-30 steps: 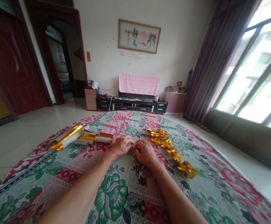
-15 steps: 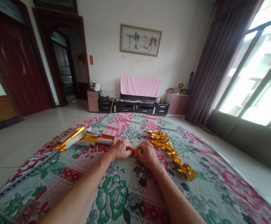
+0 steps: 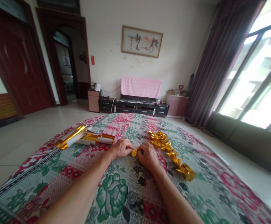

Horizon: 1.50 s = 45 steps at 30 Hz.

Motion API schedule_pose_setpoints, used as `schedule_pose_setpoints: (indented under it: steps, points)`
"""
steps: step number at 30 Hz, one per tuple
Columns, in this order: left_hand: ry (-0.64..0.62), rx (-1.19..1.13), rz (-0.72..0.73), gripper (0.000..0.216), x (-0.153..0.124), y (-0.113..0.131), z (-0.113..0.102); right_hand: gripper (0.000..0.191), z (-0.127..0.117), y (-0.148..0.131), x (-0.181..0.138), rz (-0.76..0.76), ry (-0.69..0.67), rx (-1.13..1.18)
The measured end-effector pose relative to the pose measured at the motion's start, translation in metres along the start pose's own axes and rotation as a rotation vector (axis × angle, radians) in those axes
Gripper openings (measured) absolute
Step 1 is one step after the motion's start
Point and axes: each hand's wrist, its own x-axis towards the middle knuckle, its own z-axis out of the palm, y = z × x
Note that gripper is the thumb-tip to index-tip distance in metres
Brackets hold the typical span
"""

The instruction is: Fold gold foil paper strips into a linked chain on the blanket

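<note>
My left hand point(image 3: 122, 148) and my right hand point(image 3: 147, 155) meet on a flowered cloth point(image 3: 116, 193), fingers pinched together on a small piece of gold foil paper point(image 3: 134, 152) held between them. Right of my right hand runs a row of folded gold foil pieces point(image 3: 170, 154), from the far middle of the cloth toward the near right. To the left of my left hand lies a pile of gold and white foil sheets point(image 3: 84, 138).
The cloth covers a round surface standing on a tiled floor point(image 3: 28, 133). A low black TV cabinet point(image 3: 133, 107) with a pink cover stands at the far wall. A dark wooden door point(image 3: 14, 71) is at the left, and a curtained window point(image 3: 254, 77) at the right.
The hands have drawn slightly apart, so more of the small gold piece shows between the fingers. The view has shifted a little.
</note>
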Motion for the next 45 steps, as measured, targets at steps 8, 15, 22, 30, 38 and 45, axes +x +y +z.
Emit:
schedule_pose_setpoints:
  steps: [8, 15, 22, 30, 38, 45]
  points:
    - [-0.019, -0.067, -0.025, 0.012, 0.000, -0.004, 0.001, 0.019, -0.007, -0.004, -0.002, -0.155, -0.105, 0.096]
    - [-0.021, -0.089, -0.016, 0.012, -0.001, -0.006, 0.002, 0.018, -0.010, 0.006, 0.001, -0.221, -0.244, 0.268]
    - [-0.063, -0.128, -0.010, 0.014, -0.001, -0.009, 0.001, 0.015, -0.011, 0.007, 0.007, -0.245, -0.300, 0.271]
    - [-0.064, -0.130, -0.034, 0.015, 0.000, -0.008, 0.001, 0.014, -0.009, 0.005, 0.000, -0.311, -0.203, 0.200]
    - [-0.086, -0.143, -0.031, 0.014, 0.000, -0.011, 0.000, 0.019, -0.005, -0.004, -0.003, -0.231, -0.161, 0.043]
    - [-0.093, -0.160, -0.049, 0.012, 0.000, -0.009, 0.000, 0.017, -0.006, -0.009, -0.002, -0.171, -0.143, -0.009]
